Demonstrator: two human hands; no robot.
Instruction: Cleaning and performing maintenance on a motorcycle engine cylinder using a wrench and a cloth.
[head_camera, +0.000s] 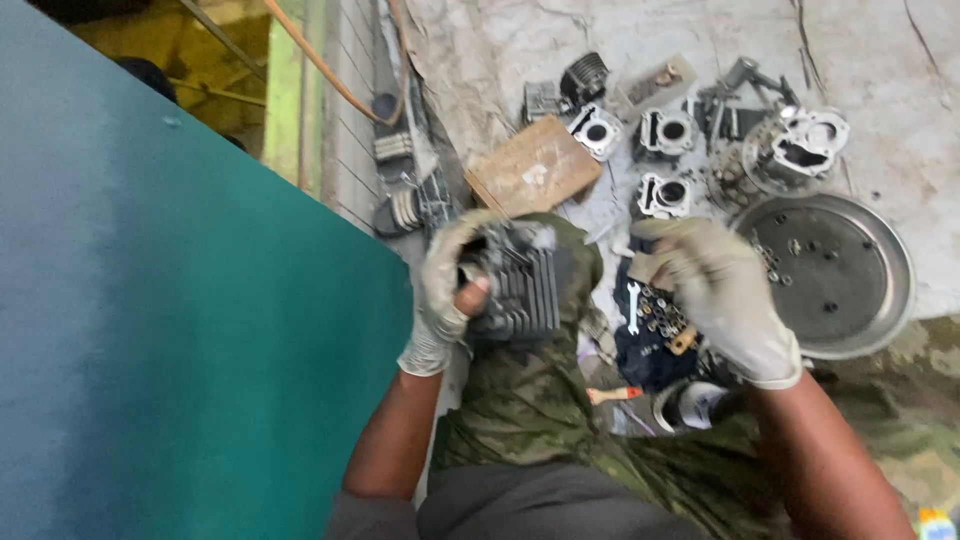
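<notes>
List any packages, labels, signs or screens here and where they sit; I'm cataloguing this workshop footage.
No screens, signs or readable labels show.
Flat piece of cardboard: on the floor above the finned engine cylinder, roughly square, brown with a pale smudge.
Small colourful object: bottom right corner, cut off by the frame; kind unclear.

Your left hand (440, 300) has the teal panel (180, 300) tight on its outer side, no room there. Ahead, wooden block (533, 165) and engine cylinders (665, 133) crowd the floor. Round metal tray (880, 300) sits just beside your right hand (715, 295). Open concrete (880, 70) only far ahead-right.
</notes>
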